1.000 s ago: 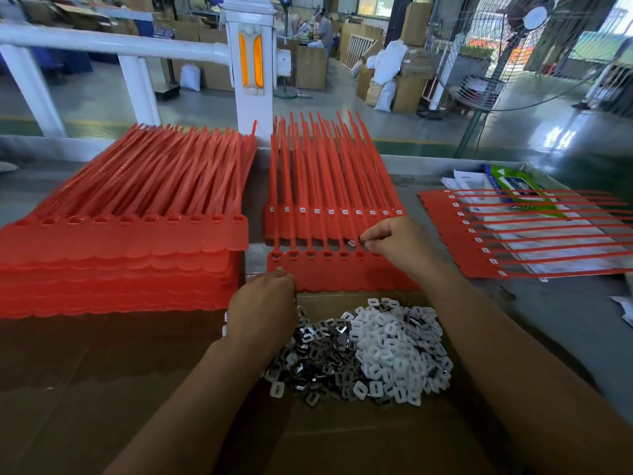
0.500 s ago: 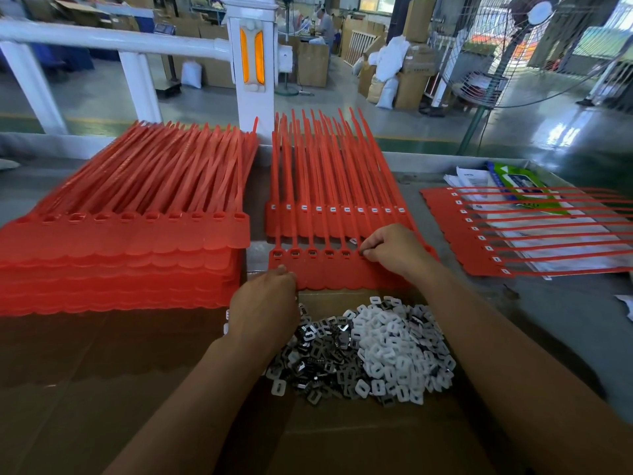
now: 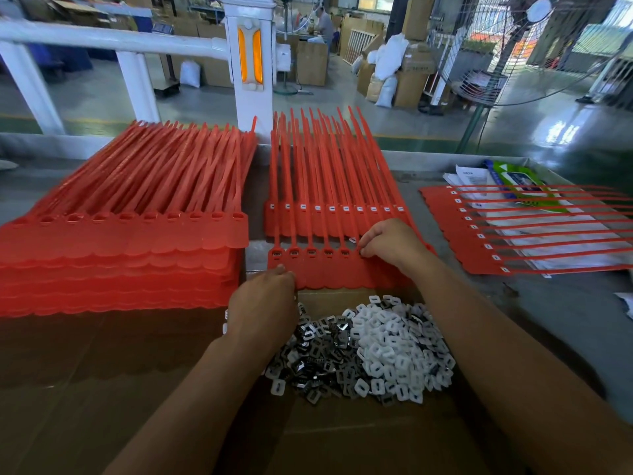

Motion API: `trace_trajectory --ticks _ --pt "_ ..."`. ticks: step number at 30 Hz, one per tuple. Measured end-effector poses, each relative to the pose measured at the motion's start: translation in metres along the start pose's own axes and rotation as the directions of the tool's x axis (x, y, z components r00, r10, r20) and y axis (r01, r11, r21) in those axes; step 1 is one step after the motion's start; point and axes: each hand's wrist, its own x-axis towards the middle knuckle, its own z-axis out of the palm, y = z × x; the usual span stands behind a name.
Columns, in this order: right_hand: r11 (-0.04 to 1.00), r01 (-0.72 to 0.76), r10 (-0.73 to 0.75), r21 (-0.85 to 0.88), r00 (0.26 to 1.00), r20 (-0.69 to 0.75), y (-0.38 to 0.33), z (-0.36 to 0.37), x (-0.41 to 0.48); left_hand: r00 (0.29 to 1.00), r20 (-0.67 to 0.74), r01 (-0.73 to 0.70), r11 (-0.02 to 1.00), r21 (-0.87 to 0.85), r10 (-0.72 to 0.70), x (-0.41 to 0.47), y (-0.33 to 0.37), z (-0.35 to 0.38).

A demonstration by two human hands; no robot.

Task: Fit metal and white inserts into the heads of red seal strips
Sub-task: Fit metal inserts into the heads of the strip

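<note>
So the right hand (image 3: 390, 241): its fingers (image 3: 368, 244) are bunched and curled, pinching down at one head in the row on the front sheet (image 3: 342, 274) of red seal strips. There's a pale speck right at the tips. It's probably an insert, but I can't swear to it. The left hand (image 3: 263, 303) sits at that sheet's near-left corner with its fingers tucked under out of sight, so no idea if it's holding anything.

Right beside it on the cardboard (image 3: 342, 437) is the pile, with metal inserts (image 3: 318, 341) on the left and white inserts (image 3: 394, 341) on the right, mixed where they meet.

My guess is these bits are tiny and light and the metal ones slick, so pinch them by the edges one at a time. The strips look thin and floppy, so I'd hold down the flat tab end, not the tails.

The unfilled stack (image 3: 120, 241) is on the left, and the finished sheet (image 3: 462, 241) with white in its heads is on the right of the surface (image 3: 565, 320). The green packet (image 3: 517, 181) and papers (image 3: 472, 176) have print, but it's too blurred to read.
</note>
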Motion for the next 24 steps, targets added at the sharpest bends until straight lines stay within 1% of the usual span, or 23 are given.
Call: trace_trajectory --ticks 4,10,15,18,20,22,24 --pt "1.0 -0.019 0.019 0.005 1.0 -0.015 0.0 0.001 0.002 1.0 0.005 -0.001 1.0 0.004 0.001 0.0 0.0 0.0" --pt "1.0 -0.002 0.002 0.018 1.0 -0.009 0.0 0.001 0.001 1.0 -0.004 -0.004 1.0 0.003 0.004 0.0 0.0 0.0" --pt "0.999 0.038 -0.038 0.038 0.999 -0.006 0.003 -0.002 -0.004 1.0 -0.011 -0.004 1.0 0.001 0.004 0.0 0.0 0.0" --pt "0.991 0.127 -0.126 0.045 0.992 -0.017 0.0 -0.003 -0.015 1.0 -0.014 -0.008 1.0 0.001 0.008 0.0 0.0 0.001" --pt "0.978 0.209 -0.21 0.014 0.977 0.045 -0.005 -0.005 -0.028 1.0 -0.015 -0.01 1.0 0.004 0.01 0.0 0.0 0.001" --pt "0.962 0.272 -0.266 -0.012 0.948 0.177 -0.012 -0.006 -0.043 1.0 -0.018 -0.011 1.0 0.006 0.011 0.0 0.0 0.001" --pt "0.94 0.334 -0.298 -0.065 0.901 0.316 -0.018 -0.006 -0.056 1.0 -0.022 -0.01 1.0 0.009 0.011 0.0 0.0 0.001"
